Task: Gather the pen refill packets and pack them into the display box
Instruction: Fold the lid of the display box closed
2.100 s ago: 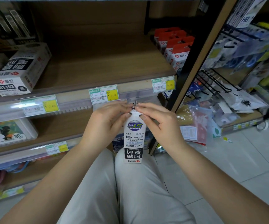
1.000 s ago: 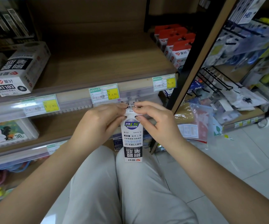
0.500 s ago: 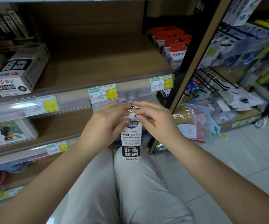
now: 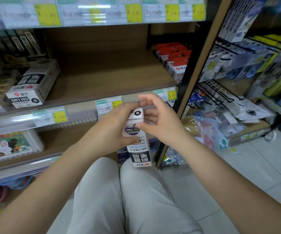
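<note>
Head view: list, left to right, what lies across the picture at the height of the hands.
Flat case with a rabbit picture → left hand → tall white and black cardboard box, in the left hand's grip → right hand → heap of clear plastic bags.

Red-topped packs (image 4: 177, 59) stand on the wooden shelf (image 4: 111, 76); a rabbit-print box (image 4: 9, 146) lies below.

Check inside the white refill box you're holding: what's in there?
The refill box shows no contents: its top flap is folded shut. The left hand grips it near the top; the right hand is open beside the flap.
</note>
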Motion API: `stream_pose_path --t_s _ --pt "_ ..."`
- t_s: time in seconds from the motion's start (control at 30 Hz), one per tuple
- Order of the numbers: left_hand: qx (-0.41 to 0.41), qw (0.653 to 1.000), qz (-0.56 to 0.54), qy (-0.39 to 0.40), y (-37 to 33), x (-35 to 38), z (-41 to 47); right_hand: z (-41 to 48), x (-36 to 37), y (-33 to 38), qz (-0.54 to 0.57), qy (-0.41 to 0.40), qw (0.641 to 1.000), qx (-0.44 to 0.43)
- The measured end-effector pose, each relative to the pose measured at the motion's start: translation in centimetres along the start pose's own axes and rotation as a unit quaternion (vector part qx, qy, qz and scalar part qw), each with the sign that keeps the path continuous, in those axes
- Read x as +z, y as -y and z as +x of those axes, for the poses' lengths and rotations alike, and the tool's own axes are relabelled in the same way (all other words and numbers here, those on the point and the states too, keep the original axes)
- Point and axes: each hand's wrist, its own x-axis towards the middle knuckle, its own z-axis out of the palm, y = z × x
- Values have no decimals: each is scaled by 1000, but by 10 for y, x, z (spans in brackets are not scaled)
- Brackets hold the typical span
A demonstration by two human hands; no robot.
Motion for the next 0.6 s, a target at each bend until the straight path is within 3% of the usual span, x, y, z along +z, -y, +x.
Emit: stream_pose_path --t_s 0.1,0.27,0.43,0.5,0.6 --pt "14 998 16 -63 -12 -8 0 3 -3 22 7 -13 999 -35" --pt "13 977 -89 -193 -18 -29 -9 13 -17 54 59 -3 995 -75" --pt "-51 929 -195 -310 0 -52 -18 26 -34 45 -23 -193 980 -50" --pt "-68 914 -230 -326 16 -58 -20 31 -38 35 41 -225 973 20" --pt "-114 870 -365 -311 38 -56 -18 33 -34 32 254 -145 948 124"
